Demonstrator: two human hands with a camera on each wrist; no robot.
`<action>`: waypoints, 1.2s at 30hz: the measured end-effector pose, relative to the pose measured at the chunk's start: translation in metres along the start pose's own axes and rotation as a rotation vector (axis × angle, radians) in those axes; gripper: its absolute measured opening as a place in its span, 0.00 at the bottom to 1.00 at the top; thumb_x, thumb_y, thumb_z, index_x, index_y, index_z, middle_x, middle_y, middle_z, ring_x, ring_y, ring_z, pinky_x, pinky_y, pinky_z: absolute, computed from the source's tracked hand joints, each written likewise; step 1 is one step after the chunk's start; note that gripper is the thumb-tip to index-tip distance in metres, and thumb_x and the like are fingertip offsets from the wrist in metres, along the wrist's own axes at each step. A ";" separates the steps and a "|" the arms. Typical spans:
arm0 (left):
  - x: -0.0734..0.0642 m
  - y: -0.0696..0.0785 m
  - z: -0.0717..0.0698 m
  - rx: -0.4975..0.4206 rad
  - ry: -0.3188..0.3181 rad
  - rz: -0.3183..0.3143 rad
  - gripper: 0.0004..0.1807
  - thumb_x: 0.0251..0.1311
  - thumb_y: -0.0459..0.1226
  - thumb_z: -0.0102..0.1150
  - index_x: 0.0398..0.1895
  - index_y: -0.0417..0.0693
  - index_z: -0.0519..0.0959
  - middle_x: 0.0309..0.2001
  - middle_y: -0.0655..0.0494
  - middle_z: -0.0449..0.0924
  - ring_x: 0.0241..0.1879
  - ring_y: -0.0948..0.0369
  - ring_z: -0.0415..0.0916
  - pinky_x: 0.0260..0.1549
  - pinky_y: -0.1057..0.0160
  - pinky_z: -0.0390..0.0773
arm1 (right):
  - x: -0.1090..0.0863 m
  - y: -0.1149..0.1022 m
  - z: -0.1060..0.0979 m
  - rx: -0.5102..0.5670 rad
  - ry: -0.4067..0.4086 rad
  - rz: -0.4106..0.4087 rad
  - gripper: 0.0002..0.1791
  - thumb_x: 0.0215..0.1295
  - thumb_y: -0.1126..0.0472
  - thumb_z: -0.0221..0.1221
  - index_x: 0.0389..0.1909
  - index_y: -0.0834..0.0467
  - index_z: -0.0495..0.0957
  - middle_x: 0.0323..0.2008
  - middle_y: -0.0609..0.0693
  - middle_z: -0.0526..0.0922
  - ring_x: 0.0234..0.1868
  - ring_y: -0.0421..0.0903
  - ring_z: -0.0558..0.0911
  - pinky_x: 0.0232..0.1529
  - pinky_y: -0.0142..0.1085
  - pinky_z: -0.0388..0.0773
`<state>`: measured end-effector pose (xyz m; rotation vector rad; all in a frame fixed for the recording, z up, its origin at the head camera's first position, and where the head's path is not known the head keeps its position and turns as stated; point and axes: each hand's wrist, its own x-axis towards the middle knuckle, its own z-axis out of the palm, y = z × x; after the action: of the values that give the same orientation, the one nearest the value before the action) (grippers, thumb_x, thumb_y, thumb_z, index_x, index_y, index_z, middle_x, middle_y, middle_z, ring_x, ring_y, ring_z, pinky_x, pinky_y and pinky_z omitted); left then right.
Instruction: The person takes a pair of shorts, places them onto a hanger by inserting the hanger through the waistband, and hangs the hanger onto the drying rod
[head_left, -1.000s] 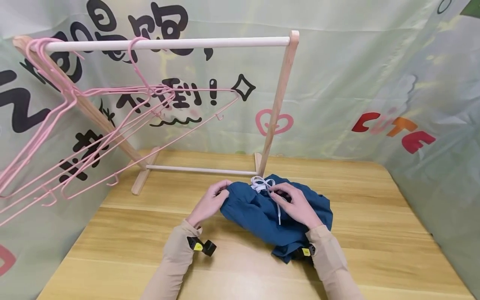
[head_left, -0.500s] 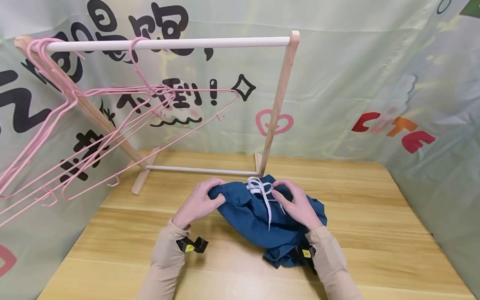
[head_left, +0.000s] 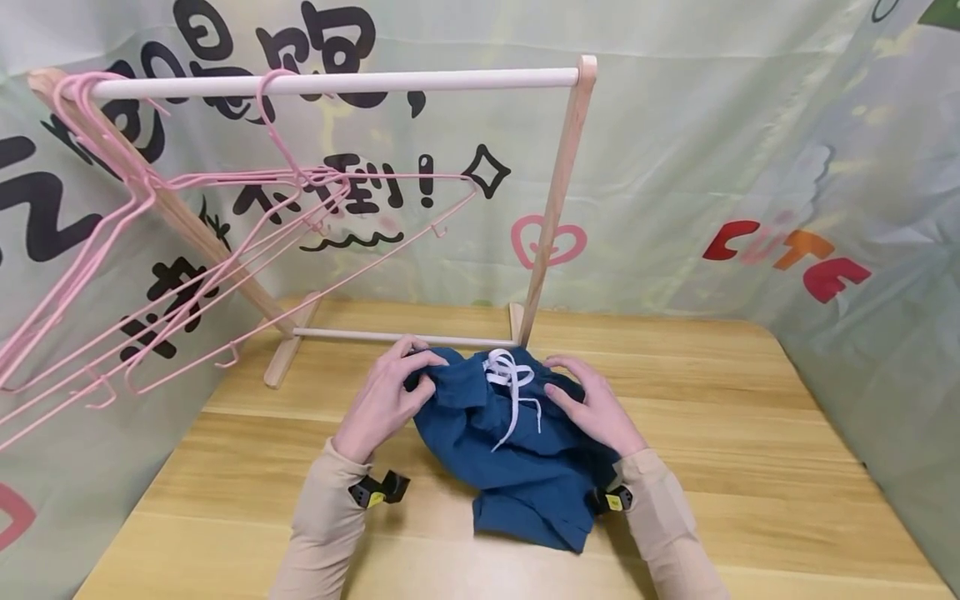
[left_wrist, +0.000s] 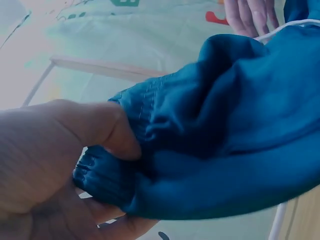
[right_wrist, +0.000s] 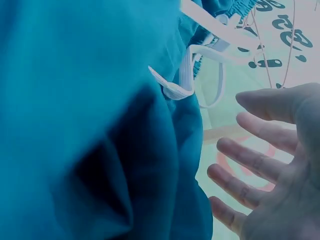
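Observation:
Dark blue shorts (head_left: 480, 454) with a gathered elastic waistband (left_wrist: 142, 107) hang bunched over the middle of the table. A white drawstring (head_left: 513, 385), looped in a bow, dangles from the front of the waist. My left hand (head_left: 384, 398) pinches the waistband's left end between thumb and fingers, as the left wrist view shows up close. At the right side of the shorts is my right hand (head_left: 594, 407). In the right wrist view its fingers (right_wrist: 250, 162) are spread and relaxed, apart from the cloth, with nothing held.
A wooden rack with a white top rail (head_left: 427, 81) stands on the wooden table (head_left: 712, 467) behind the hands. Several pink hangers (head_left: 225, 271) hang from its left part and reach out over the table's left side. A printed cloth backdrop (head_left: 660, 167) encloses the table.
My left hand has drawn the waistband left, taking the shorts with it, and a leg now hangs lower. My right hand, earlier at the drawstring, has let go and opened.

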<state>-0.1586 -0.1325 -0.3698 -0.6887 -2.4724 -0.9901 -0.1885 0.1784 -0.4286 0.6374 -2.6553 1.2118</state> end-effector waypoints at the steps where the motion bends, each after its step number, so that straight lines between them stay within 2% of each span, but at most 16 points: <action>1: 0.000 0.001 0.000 0.016 0.008 0.005 0.14 0.59 0.25 0.58 0.42 0.48 0.87 0.46 0.49 0.78 0.36 0.57 0.75 0.35 0.62 0.73 | 0.000 0.000 0.000 -0.004 0.005 -0.006 0.20 0.69 0.61 0.62 0.60 0.61 0.77 0.60 0.58 0.80 0.66 0.58 0.76 0.68 0.56 0.68; 6: -0.002 0.006 0.001 0.094 0.053 0.007 0.15 0.60 0.25 0.58 0.38 0.54 0.88 0.51 0.49 0.76 0.34 0.56 0.77 0.28 0.64 0.70 | 0.000 -0.001 0.000 -0.001 0.011 -0.038 0.20 0.68 0.62 0.63 0.59 0.61 0.77 0.60 0.60 0.80 0.65 0.59 0.76 0.68 0.56 0.68; 11: -0.001 0.006 0.003 0.151 0.135 0.059 0.18 0.60 0.23 0.58 0.33 0.56 0.89 0.50 0.48 0.76 0.42 0.53 0.78 0.24 0.61 0.71 | 0.000 -0.003 0.001 0.002 0.012 -0.040 0.22 0.70 0.61 0.61 0.63 0.62 0.75 0.64 0.61 0.77 0.68 0.59 0.73 0.69 0.57 0.67; 15: 0.000 0.007 0.004 0.165 0.201 0.117 0.17 0.58 0.22 0.60 0.32 0.54 0.90 0.49 0.47 0.76 0.48 0.51 0.77 0.30 0.54 0.79 | 0.000 -0.007 0.002 0.002 0.027 -0.047 0.23 0.70 0.61 0.61 0.64 0.60 0.74 0.67 0.61 0.74 0.70 0.60 0.70 0.70 0.60 0.64; 19: 0.001 0.007 0.007 0.172 0.259 0.176 0.18 0.55 0.20 0.61 0.34 0.52 0.90 0.49 0.45 0.76 0.49 0.50 0.75 0.38 0.51 0.81 | 0.000 -0.010 0.003 -0.008 0.043 -0.065 0.25 0.70 0.61 0.61 0.67 0.57 0.73 0.71 0.61 0.69 0.73 0.61 0.65 0.70 0.64 0.60; 27: 0.002 0.006 0.009 0.236 0.357 0.281 0.24 0.49 0.15 0.56 0.37 0.48 0.91 0.50 0.43 0.74 0.49 0.47 0.72 0.42 0.50 0.80 | 0.000 -0.009 0.004 -0.007 0.052 -0.114 0.28 0.70 0.62 0.61 0.70 0.54 0.70 0.74 0.61 0.64 0.75 0.62 0.60 0.70 0.66 0.58; 36: 0.001 0.004 0.009 0.225 0.437 0.345 0.19 0.49 0.15 0.59 0.37 0.41 0.90 0.48 0.40 0.73 0.48 0.46 0.70 0.47 0.49 0.77 | -0.001 -0.005 0.007 -0.049 0.074 -0.119 0.30 0.68 0.64 0.62 0.70 0.54 0.69 0.76 0.62 0.58 0.75 0.65 0.57 0.68 0.69 0.58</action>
<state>-0.1590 -0.1229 -0.3732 -0.7057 -1.9616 -0.6383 -0.1847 0.1703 -0.4300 0.7163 -2.5387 1.1132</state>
